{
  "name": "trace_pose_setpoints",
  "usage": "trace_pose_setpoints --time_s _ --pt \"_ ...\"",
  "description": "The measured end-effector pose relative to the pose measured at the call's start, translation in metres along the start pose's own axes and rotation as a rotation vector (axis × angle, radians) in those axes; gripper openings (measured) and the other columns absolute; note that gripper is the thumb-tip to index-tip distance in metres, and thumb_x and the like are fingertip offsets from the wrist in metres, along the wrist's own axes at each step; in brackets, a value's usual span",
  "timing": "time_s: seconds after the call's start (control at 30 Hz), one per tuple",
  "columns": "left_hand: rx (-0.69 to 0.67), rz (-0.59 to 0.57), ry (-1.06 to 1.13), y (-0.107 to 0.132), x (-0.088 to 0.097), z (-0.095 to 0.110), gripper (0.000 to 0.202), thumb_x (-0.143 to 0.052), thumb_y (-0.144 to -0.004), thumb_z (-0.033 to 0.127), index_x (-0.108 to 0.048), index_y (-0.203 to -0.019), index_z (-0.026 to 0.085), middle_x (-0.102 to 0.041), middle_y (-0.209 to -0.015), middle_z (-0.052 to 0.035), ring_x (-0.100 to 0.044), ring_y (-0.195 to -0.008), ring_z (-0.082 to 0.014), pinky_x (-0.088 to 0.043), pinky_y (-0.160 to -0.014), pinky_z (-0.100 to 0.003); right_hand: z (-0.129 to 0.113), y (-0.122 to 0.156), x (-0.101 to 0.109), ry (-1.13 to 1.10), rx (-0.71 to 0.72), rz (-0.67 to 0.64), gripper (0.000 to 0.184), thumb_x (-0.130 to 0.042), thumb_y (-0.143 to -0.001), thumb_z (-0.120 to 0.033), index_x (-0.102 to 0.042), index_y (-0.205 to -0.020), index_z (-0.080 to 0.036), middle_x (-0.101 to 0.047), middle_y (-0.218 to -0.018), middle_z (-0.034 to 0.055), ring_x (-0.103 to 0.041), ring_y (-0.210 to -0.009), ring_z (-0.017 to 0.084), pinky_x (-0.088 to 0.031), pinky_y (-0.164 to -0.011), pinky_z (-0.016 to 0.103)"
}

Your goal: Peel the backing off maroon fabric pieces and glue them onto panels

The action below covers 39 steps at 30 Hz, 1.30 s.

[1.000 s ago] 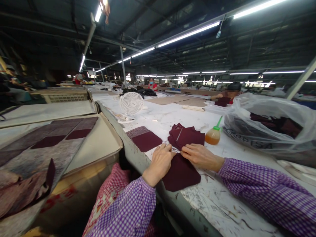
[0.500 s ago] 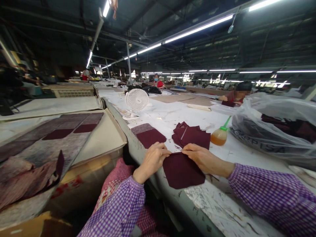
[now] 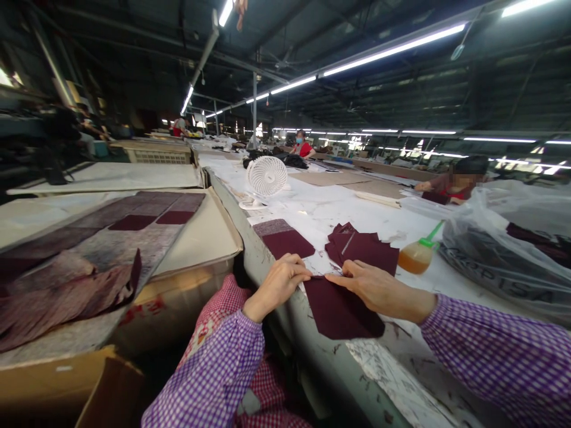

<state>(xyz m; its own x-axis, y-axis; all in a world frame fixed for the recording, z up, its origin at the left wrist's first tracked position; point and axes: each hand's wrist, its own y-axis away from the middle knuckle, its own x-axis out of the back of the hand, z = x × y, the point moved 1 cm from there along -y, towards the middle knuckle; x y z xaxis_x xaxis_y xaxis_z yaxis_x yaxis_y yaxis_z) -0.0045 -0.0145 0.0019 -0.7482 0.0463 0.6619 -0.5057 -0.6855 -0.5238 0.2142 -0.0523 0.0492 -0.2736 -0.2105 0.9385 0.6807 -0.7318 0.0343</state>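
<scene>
A dark maroon fabric piece (image 3: 345, 312) with cut corners lies at the near edge of the table, its top edge turned over in a narrow fold. At that edge's left end, my left hand (image 3: 282, 284) pinches the fold between thumb and fingers. My right hand (image 3: 381, 289) grips the same edge just to the right, its index finger stretched along the fold and its thumb partly hidden. Beyond my right hand is a fanned pile of maroon pieces (image 3: 368, 249). Another stack of maroon pieces (image 3: 285, 241), with a greyish speckled strip, lies past my left hand.
Right of the pile stands an oil bottle (image 3: 414, 257) with a green spout, beside a clear plastic bag (image 3: 504, 261) of dark fabric. A white fan (image 3: 266, 176) stands farther back. Speckled sheets (image 3: 147, 255) cover boxes at left. A co-worker (image 3: 466, 178) sits across the table.
The view has swung left, so the surroundings sit farther right. My right fingertips have come slightly closer to my left ones along the fold. Both hands stay on the fabric piece.
</scene>
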Motion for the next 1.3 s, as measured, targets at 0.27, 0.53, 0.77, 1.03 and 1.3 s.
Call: trace_pose_setpoints --time_s 0.27,0.53,0.77,1.03,1.3 --pt "-0.023 -0.063 0.082 0.001 0.011 -0.002 0.018 -0.053 -0.086 0.017 -0.07 -0.081 0.018 -0.064 -0.09 -0.0023 -0.056 -0.087 -0.0147 -0.044 -0.08 -0.026 -0.011 -0.02 0.014 0.148 0.043 -0.051 0.07 -0.043 -0.076 -0.001 -0.039 -0.137 -0.035 -0.056 -0.085 0.0077 -0.05 -0.061 0.014 -0.033 -0.056 0.025" --pt "0.174 0.196 0.068 -0.008 0.022 -0.016 0.014 -0.053 -0.082 0.011 -0.066 -0.087 0.016 -0.064 -0.09 -0.0036 -0.058 -0.086 -0.0154 -0.044 -0.08 -0.028 0.004 -0.029 0.015 -0.092 -0.034 -0.025 0.043 -0.047 -0.086 -0.02 -0.047 -0.128 -0.029 -0.06 -0.089 0.0051 -0.053 -0.062 0.013 -0.035 -0.056 0.025" --pt "0.12 -0.033 -0.459 -0.032 0.01 -0.013 0.022 -0.061 -0.08 0.034 -0.061 -0.093 0.016 -0.06 -0.095 -0.006 -0.049 -0.096 -0.0227 -0.041 -0.084 -0.036 0.02 -0.031 0.0 -0.568 -0.05 0.007 0.006 -0.054 -0.081 -0.023 -0.053 -0.082 -0.017 -0.058 -0.083 0.0025 -0.053 -0.075 0.015 -0.042 -0.071 0.028" --pt "0.126 -0.102 -0.592 -0.043 -0.002 0.004 0.016 -0.049 -0.083 0.018 -0.06 -0.093 0.015 -0.058 -0.102 -0.0117 -0.05 -0.1 -0.0253 -0.042 -0.085 -0.039 0.103 -0.013 -0.019 -0.663 -0.344 0.26 0.017 -0.046 -0.084 -0.025 -0.051 -0.099 -0.019 -0.063 -0.093 0.0047 -0.059 -0.086 0.018 -0.047 -0.077 0.032" --pt "0.291 -0.037 -0.551 -0.048 0.001 -0.015 0.02 -0.042 -0.083 0.011 -0.06 -0.09 0.014 -0.063 -0.092 -0.0094 -0.058 -0.087 -0.0208 -0.045 -0.075 -0.032 0.131 -0.006 -0.031 -0.232 -0.61 0.232 0.036 -0.051 -0.08 -0.019 -0.055 -0.116 -0.016 -0.058 -0.118 0.0142 -0.056 -0.103 0.026 -0.043 -0.086 0.04"
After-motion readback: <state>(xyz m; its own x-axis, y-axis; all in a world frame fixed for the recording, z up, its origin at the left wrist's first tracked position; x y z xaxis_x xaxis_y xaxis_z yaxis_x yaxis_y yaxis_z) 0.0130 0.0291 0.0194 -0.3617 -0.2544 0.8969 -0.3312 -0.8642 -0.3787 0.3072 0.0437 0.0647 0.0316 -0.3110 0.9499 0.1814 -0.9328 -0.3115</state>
